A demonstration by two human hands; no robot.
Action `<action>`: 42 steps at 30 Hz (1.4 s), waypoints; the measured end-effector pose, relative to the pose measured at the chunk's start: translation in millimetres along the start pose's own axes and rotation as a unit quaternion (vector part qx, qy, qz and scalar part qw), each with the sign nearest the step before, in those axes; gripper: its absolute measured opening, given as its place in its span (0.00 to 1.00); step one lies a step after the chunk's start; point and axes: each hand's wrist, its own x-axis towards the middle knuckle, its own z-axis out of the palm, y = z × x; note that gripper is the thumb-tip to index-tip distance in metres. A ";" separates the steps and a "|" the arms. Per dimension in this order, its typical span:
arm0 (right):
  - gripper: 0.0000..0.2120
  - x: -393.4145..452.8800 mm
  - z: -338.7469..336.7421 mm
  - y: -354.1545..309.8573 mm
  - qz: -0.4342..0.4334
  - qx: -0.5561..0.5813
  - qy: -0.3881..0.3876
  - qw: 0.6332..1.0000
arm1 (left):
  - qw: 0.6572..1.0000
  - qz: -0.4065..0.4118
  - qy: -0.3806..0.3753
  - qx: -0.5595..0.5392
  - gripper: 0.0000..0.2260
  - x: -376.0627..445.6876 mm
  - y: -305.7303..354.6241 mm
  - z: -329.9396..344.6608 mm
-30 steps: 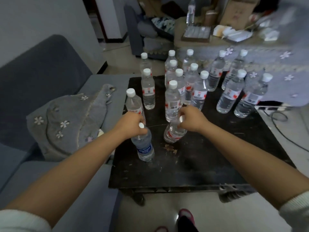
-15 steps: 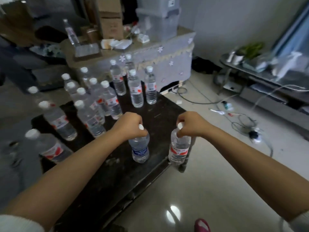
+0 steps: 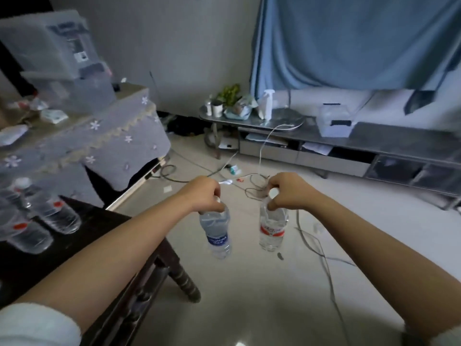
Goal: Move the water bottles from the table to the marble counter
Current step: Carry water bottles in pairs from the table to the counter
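- Bottles first: a blue-label bottle [image 3: 217, 231] and a red-label bottle [image 3: 272, 228] hang side by side in the air, apart from each other, both upright and both out past the dark table [image 3: 74, 248], over the pale floor [image 3: 249, 283].
- Left hand [image 3: 203, 194] is closed around the neck and cap of the blue-label bottle, fingers curled tight, with the body of the bottle hanging below the fist.
- Right hand [image 3: 287, 192] is closed the same way on the top of the red-label bottle; its white cap shows between the fingers.
- Both forearms are bare, with a white sleeve [image 3: 35, 323] pushed up on the left arm.
- On the dark table, at its far left part, stand more clear bottles [image 3: 52, 211] with red labels, blurred; how many cannot be told.
- Beyond the dark table stands a cabinet under a grey flowered cloth [image 3: 104, 136], with clear plastic boxes [image 3: 57, 58] stacked on it.
- Cables [image 3: 314, 248] trail across the floor to the right of the dark table, under and past the held bottles.
- Farther from the dark table, along the back wall, runs a long low marble counter [image 3: 389, 138] that carries a potted plant [image 3: 228, 94], a white spray bottle [image 3: 268, 103] and a small clear box [image 3: 335, 121].
- A blue curtain [image 3: 349, 41] hangs above that counter.
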 end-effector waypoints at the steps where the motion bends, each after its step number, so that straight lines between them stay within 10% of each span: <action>1: 0.16 -1.1 -14.6 27.7 0.018 0.000 0.010 1.000 | 1.000 0.013 -0.009 -0.006 0.13 21.0 25.8 2.2; 17: 0.10 15.8 -176.2 337.8 0.307 0.184 0.225 0.906 | 0.987 0.156 -0.028 -0.039 0.08 295.6 309.6 -10.2; 42: 0.16 95.2 -400.6 799.4 0.438 0.110 0.216 0.865 | 0.950 0.299 -0.073 0.052 0.10 671.9 767.8 -1.9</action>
